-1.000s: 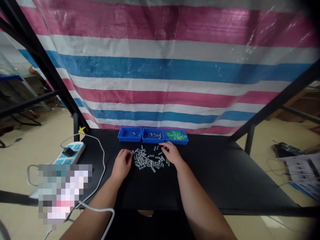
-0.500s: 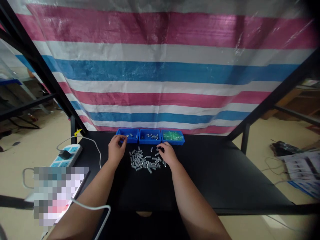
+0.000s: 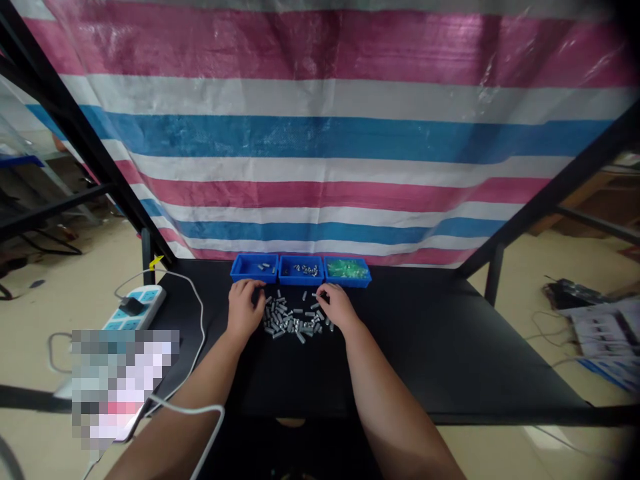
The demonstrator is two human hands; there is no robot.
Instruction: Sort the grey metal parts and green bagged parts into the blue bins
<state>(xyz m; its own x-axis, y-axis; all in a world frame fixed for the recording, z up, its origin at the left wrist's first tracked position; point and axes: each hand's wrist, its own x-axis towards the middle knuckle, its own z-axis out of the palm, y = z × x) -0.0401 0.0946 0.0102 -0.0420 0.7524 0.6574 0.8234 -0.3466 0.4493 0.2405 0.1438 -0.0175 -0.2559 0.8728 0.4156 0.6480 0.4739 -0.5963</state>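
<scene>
A loose pile of small silver metal cylinders, perhaps spacers, lies on the black table just in front of several blue plastic trays. My left hand rests at the pile's left edge, its fingers curled down and hidden from view. My right hand sits at the pile's right side, fingertips among the top pieces. The left tray holds a few metal pieces, the middle tray holds more, and the right tray is full of green items.
The black table runs on to the right. At its left end lie a white-and-blue power strip and a white cable. A striped tarpaulin hangs behind, held by a black metal frame.
My left hand has come back from over the left tray to the pile's left edge. My right hand has hardly moved. The view has shifted slightly.
</scene>
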